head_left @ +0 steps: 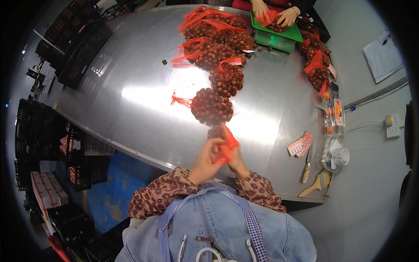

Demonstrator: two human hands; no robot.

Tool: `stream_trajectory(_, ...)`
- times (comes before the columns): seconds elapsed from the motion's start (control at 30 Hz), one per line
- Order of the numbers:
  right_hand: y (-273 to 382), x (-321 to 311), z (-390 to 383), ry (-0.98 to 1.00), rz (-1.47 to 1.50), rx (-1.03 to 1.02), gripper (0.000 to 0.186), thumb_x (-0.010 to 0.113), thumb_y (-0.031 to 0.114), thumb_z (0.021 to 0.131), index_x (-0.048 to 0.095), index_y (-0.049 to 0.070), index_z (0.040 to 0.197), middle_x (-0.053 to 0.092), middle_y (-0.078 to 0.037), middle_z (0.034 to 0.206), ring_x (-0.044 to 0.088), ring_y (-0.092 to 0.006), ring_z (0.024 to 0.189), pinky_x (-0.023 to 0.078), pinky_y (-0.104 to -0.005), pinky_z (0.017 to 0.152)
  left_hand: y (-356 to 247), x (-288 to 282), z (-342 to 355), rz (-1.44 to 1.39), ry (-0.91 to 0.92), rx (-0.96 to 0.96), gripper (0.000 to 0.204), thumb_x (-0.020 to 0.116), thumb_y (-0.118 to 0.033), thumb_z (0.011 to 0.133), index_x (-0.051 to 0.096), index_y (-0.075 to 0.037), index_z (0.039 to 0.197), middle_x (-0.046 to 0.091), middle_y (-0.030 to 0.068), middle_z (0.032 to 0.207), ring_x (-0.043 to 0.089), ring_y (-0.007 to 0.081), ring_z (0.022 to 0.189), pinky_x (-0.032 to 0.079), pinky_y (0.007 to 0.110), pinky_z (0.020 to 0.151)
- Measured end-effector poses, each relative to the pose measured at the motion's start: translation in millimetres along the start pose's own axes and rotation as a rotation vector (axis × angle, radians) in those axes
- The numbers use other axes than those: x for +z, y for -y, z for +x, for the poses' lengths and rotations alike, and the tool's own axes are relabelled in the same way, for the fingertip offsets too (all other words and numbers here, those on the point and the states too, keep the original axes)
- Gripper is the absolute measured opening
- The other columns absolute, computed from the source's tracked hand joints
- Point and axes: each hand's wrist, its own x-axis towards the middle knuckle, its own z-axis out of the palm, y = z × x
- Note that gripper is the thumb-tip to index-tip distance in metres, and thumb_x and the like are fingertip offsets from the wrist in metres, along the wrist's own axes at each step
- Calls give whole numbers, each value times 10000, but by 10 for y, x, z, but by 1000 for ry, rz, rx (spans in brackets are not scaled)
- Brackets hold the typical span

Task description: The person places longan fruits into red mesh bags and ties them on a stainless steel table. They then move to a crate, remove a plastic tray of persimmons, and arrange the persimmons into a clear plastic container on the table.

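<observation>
Fingers (212,145) of our left hand (204,163) are bent inward, thumb and tips drawn together on the gathered neck (231,146) of a red mesh bag with little gap between them. Our right hand (238,163) stands upright against the other side of that neck, partly behind the netting; we cannot tell how tightly its fingers are curled. Round brown nuts (215,132) in this bag show just beyond our left fingertips, over the near part of the steel table (144,118). Whether the bag rests on the metal, we cannot tell.

Just past it lies a filled net bag (212,107), its twisted red end pointing left, and behind that a line of similar bags (211,56) leads to the far edge. There a co-worker's two hands (288,17) hold another red net on a green scale (291,35). To our right we have printed labels (300,145), a wooden-handled knife (306,172) and a flat brush (316,184), near the wall. Leopard-print sleeves (161,192) cover our forearms, and black crates (83,54) stand at the left.
</observation>
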Motion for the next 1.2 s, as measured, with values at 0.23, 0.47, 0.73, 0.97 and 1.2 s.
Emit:
stream_trajectory(0.23,137,-6,-16,-13,-95,31,568,559,46,914,337,39,1438,558,-78,1176,604,-162,969,525,-286,805,219,-123,14,-129,-84,-243,241,514,-3,894,575,-44,1123,592,17,1037,555,79,789,468,245,655)
stream_trajectory(0.47,220,182,78,-49,-181,-62,560,556,76,931,321,20,1437,504,-108,1288,549,-194,1115,469,-319,914,87,-563,294,-718,-191,-267,318,432,-346,1017,515,-105,828,533,-8,773,504,102,771,406,281,710)
stream_trajectory(0.73,238,613,376,-171,-517,-268,631,581,79,896,296,32,1457,383,-123,1442,344,-239,1357,273,-412,1117,-257,-1255,390,-829,-27,-293,207,493,-197,974,422,-124,794,350,-59,649,321,53,550,265,201,510)
stream_trajectory(0.97,384,766,753,393,-375,54,388,611,151,909,556,-38,1244,621,-155,1173,606,-214,1079,475,-326,922,-101,-1773,343,-455,-21,-348,102,627,-80,869,568,-66,951,537,-53,748,402,7,585,282,170,494)
stream_trajectory(1.2,495,-100,1681,-112,-566,-157,282,589,158,925,621,24,1172,671,-65,1047,628,-118,816,511,-249,723,231,-1880,552,-678,-31,-336,158,652,-131,883,561,-43,978,628,67,853,605,134,681,498,242,594)
